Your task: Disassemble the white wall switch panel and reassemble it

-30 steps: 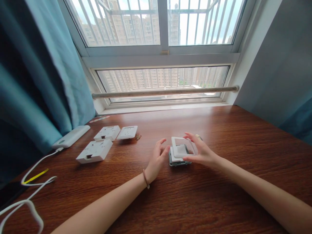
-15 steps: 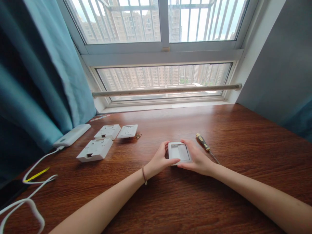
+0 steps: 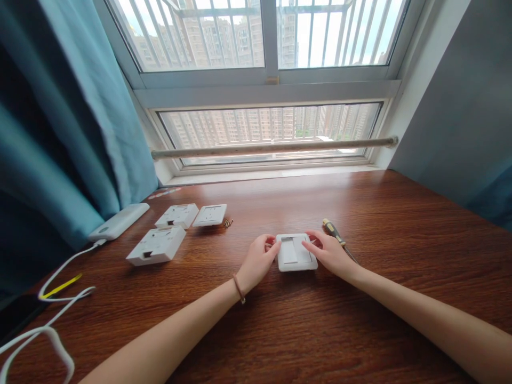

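A square white switch panel [image 3: 295, 253] with a raised frame and a recess in its upper left part is between my hands, over the brown wooden table [image 3: 256, 330]. My left hand [image 3: 258, 260] grips its left edge, thumb on top and fingers curled at the side. On the right edge, my right hand [image 3: 328, 253] has its thumb on the panel's face and its fingers behind the rim. A screwdriver [image 3: 334, 232] with a black and cream handle lies just beyond my right hand, its shaft partly hidden by the wrist.
Two white boxes [image 3: 157, 246] [image 3: 176, 216], a white socket plate [image 3: 210, 215] and several small screws [image 3: 228, 223] are at the left. Farther left are a white power strip [image 3: 120, 221], its cable [image 3: 66, 261] and a yellow strip [image 3: 62, 286]. A window [image 3: 272, 88] stands behind.
My hands have shifted their hold towards the panel's upper sides, uncovering its lower corners. The recess now shows at the panel's upper left.
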Tool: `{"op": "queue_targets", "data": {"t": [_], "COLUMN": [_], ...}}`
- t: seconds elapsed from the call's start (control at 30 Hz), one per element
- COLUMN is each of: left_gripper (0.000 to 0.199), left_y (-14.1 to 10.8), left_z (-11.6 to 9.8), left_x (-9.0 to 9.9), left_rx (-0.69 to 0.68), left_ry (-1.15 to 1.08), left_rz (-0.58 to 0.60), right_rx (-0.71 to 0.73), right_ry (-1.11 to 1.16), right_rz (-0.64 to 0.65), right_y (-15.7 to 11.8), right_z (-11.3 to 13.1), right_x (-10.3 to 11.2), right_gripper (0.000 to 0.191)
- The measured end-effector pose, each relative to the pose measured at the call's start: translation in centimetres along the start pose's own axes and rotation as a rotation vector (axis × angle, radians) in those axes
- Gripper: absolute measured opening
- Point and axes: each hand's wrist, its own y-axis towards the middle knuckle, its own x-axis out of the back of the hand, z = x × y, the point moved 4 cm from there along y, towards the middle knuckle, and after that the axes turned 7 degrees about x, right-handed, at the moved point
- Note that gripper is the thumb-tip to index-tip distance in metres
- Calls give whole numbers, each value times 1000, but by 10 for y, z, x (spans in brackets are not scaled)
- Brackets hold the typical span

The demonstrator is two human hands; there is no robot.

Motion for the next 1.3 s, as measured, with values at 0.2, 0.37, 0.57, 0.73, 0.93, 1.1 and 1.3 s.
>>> {"op": "queue_targets", "data": {"t": [0.2,0.37,0.57,0.73,0.93,1.1,1.3], "left_gripper": [32,29,30,30,30,30,33], "left_y": [-8,-17,-21,-18,-16,-15,-19], "left_z": [-1,-8,-9,-3,2,0,-6], "left_x": [-10,-20,-20,-20,-19,-18,-18], "left_rx": [24,110,111,99,115,135,123], "left_ry": [-82,-291,-289,-282,-328,-360,-316], "left_rz": [144,247,252,224,192,187,225], "right_rx": [-62,-148,-195,-185,-232,-238,-213], "right_ry": [118,325,470,520,633,602,534], "right_rz": [38,44,52,34,4,-14,7], "right_y": [-1,-9,-16,-15,-14,-13,-16], "right_z": [0,14,18,16,12,10,15], "right_x": [-3,-5,-11,-10,-12,-13,-12], "right_gripper": [34,26,25,26,27,28,27]}}
